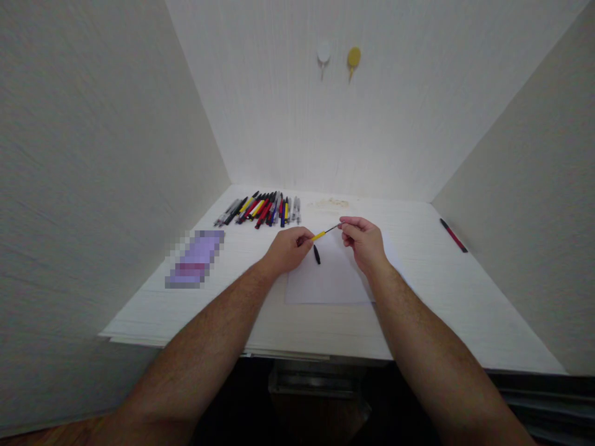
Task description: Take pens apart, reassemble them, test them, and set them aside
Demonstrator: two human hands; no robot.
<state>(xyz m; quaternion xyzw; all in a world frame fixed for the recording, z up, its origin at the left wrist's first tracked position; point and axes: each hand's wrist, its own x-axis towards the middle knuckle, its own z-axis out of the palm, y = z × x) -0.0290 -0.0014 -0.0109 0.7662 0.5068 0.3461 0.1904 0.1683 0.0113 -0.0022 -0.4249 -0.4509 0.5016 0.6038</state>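
Note:
My left hand (292, 249) is closed on a yellow pen barrel (318, 236), which points up and to the right. A thin dark refill (330, 230) runs from the barrel's right end to my right hand (362, 241), whose thumb and fingers pinch its far end. Beneath the barrel, a black pen part (317, 254) lies on a white sheet of paper (325, 286). Both hands are just above the sheet.
Many pens in several colours (267, 209) lie side by side at the table's back left. A pixelated purple item (198, 259) is at the left. One red and black pen (453, 236) lies near the right wall. Two hooks (354, 57) (324, 52) are on the back wall.

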